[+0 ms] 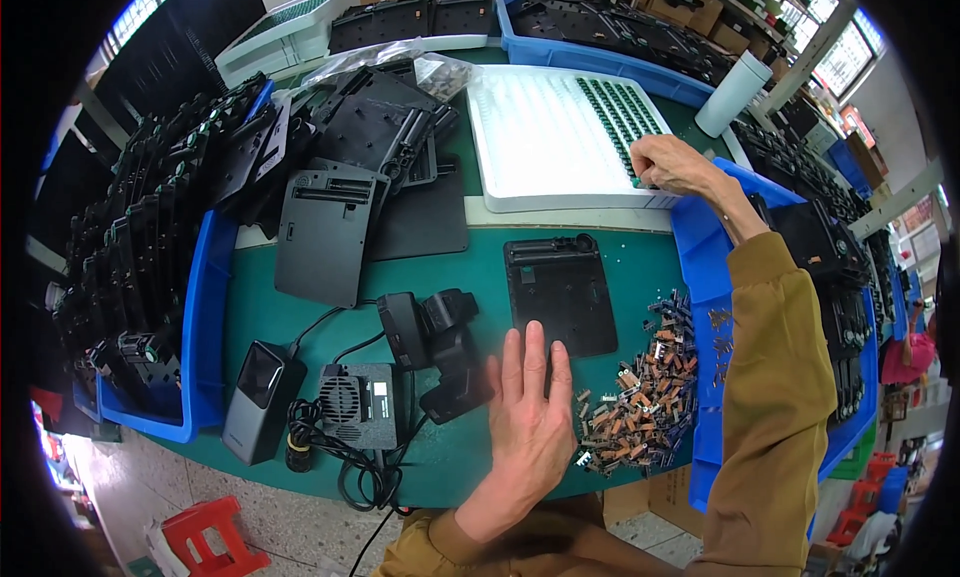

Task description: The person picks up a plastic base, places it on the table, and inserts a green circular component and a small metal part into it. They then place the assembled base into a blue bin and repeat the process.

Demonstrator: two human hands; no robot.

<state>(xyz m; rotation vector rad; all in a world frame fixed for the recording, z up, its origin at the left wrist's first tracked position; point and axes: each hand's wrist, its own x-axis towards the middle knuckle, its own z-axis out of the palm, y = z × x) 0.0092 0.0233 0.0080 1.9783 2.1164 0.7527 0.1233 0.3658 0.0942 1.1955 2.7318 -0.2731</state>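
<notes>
My left hand (530, 407) lies with its fingers stretched out at the lower end of a flat black plastic panel (560, 302), which rests on the green mat. My right hand (672, 164) reaches to the right side of a white tray (540, 137), thumb and fingers pinched together. A bit of a small green part (637, 183) shows at its fingertips; its exact kind is too small to make out. Rows of small green parts (612, 107) fill the tray's right portion. Beside the panel, small slide switches (645, 397) lie in a loose heap.
Blue bins of black plastic parts stand left (207, 317) and right (708, 377). Black panels (330, 232) are stacked at the left back. A power bank (262, 402), a small fan unit (358, 405), black cables and a dark strapped device (435, 347) sit at the front left. A white bottle (733, 95) stands far right.
</notes>
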